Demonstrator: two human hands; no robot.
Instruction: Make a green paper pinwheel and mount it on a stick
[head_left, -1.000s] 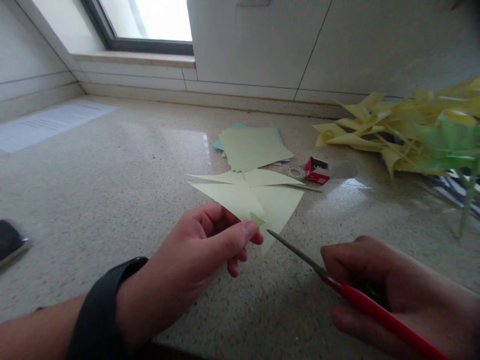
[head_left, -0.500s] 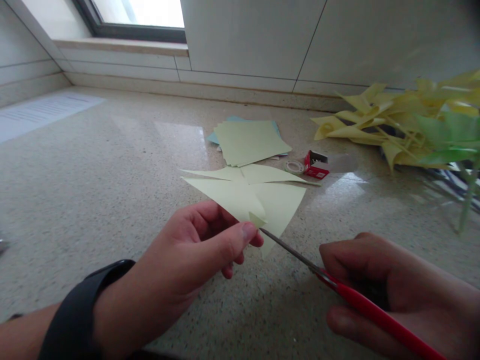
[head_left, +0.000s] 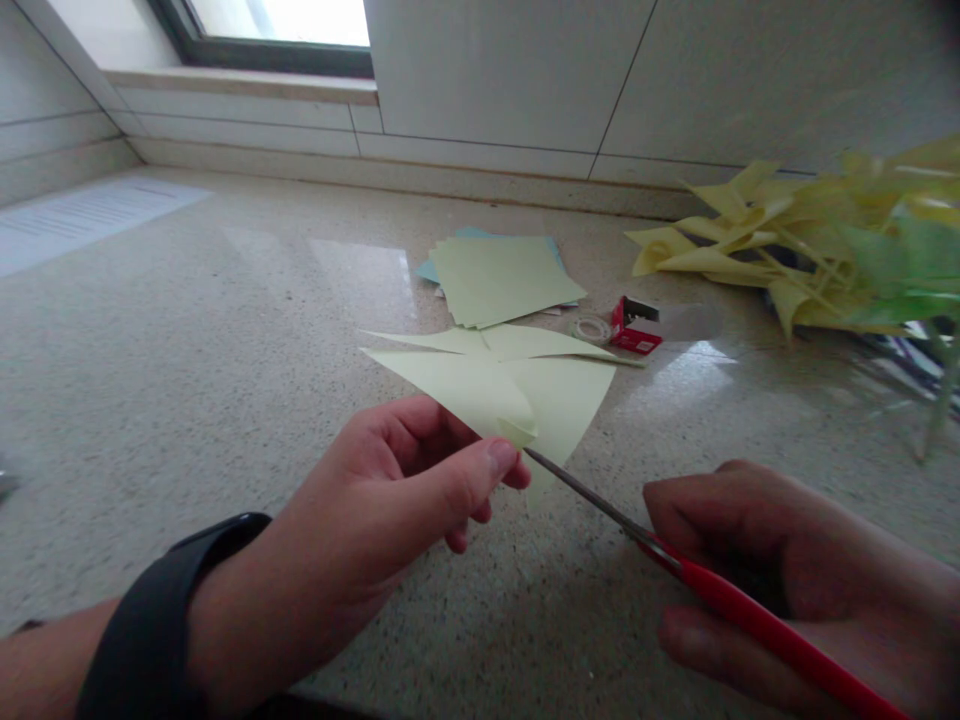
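Pinched between thumb and fingers of my left hand (head_left: 420, 490) is a pale yellow sheet of paper (head_left: 465, 380). Slits run in from its left and right sides, and its near part curls. My right hand (head_left: 780, 570) grips red-handled scissors (head_left: 720, 590). Their metal blades look closed together, with the tip at the paper's near edge, just right of my left thumb. Whether the tip touches the paper I cannot tell. A black band is on my left wrist.
Behind the paper lies a stack of yellow and blue sheets (head_left: 510, 275). Beside it are a tape roll (head_left: 591, 330) and a small red box (head_left: 634, 325). Yellow paper pinwheels (head_left: 742, 240) and a green one (head_left: 900, 260) lie at right. A printed page (head_left: 90, 220) lies far left.
The view has shifted slightly. Both hands, the paper and the scissors hold nearly the same positions relative to each other.
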